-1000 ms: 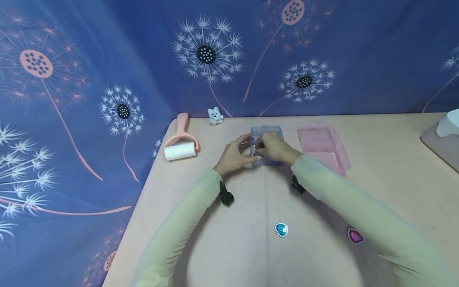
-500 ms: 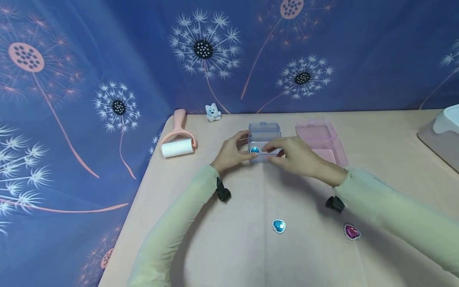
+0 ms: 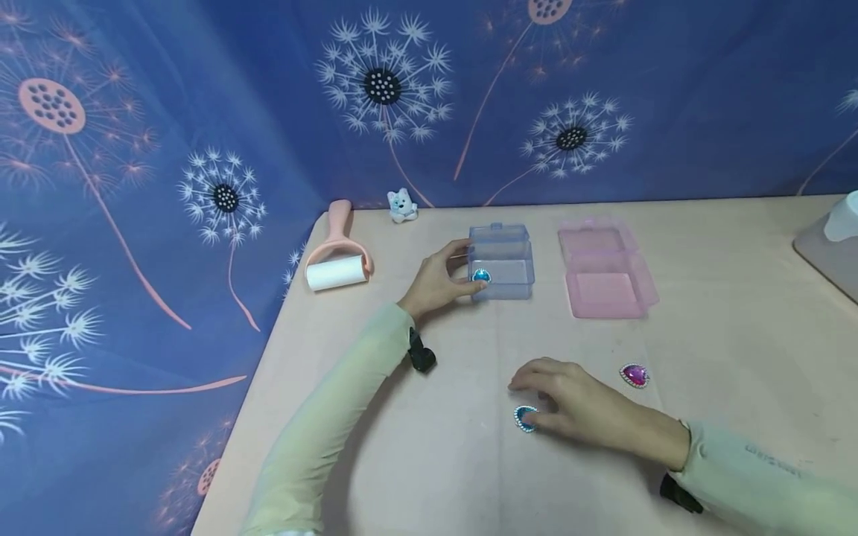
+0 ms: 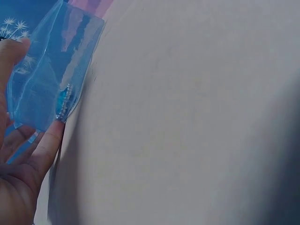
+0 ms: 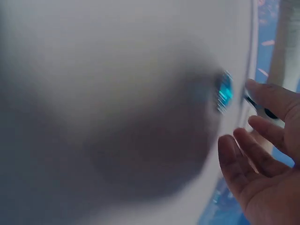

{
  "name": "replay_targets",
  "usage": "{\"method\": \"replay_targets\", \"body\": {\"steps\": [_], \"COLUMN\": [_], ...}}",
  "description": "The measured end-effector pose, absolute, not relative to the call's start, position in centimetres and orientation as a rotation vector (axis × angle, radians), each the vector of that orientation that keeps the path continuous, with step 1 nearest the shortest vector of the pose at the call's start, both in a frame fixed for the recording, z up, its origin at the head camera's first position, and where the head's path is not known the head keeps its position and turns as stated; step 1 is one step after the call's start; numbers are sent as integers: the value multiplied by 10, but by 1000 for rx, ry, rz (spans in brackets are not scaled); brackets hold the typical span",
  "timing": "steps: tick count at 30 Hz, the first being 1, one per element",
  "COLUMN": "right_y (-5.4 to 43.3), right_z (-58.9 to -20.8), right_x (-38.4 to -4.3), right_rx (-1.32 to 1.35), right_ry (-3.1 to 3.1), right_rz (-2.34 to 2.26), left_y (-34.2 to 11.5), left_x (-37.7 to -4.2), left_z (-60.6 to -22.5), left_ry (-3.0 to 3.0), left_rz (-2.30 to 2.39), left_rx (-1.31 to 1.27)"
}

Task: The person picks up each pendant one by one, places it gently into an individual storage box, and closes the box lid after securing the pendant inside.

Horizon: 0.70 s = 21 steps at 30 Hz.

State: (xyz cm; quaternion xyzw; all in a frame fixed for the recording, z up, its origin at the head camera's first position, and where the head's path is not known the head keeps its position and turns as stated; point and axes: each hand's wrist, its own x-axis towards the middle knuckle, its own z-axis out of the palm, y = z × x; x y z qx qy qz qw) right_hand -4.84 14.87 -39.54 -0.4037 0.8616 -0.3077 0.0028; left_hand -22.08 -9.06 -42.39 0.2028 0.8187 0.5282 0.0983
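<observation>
My left hand (image 3: 437,284) grips the left side of a clear blue plastic box (image 3: 516,292), thumb at the front and fingers behind. The box's lid stands open toward the back. Inside, at its front left corner, lies a blue gem with a beaded silver rim (image 3: 481,276), also seen through the wall in the left wrist view. My right hand (image 3: 579,406) hovers over a second blue gem (image 3: 521,418) on the table, thumb overlapping it in the head view. In the right wrist view that gem (image 5: 225,92) shows apart from the spread, relaxed fingers.
A pink plastic box (image 3: 606,295) lies open right of the blue one. Behind my right hand is a magenta gem (image 3: 634,375). A lint roller (image 3: 337,273) and a small white dog figure (image 3: 402,206) sit at the back left. A pale container (image 3: 831,238) stands far right.
My right hand has left the blue box, where a blue gem now shows inside, and has come back toward the front to the other blue gem. The left hand stays on the box.
</observation>
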Motion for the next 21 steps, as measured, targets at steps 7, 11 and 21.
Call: {"method": "replay_targets", "body": {"steps": [7,11,21], "right_y": [155,154,153], "right_z": [-417,-419,-420], "right_x": [-31,-32,-31], "right_rx": [-1346,-1376,-1458], "right_ry": [2781,2778,2772], "right_rz": [-932,-932,-978], "left_y": [-89,-91,-90], "left_x": [-220,-221,-221], "left_z": [-425,-426,-426], "left_ry": [2403,2399,2380], "left_rz": [1597,1612,1617], "left_rx": [573,581,584]}}
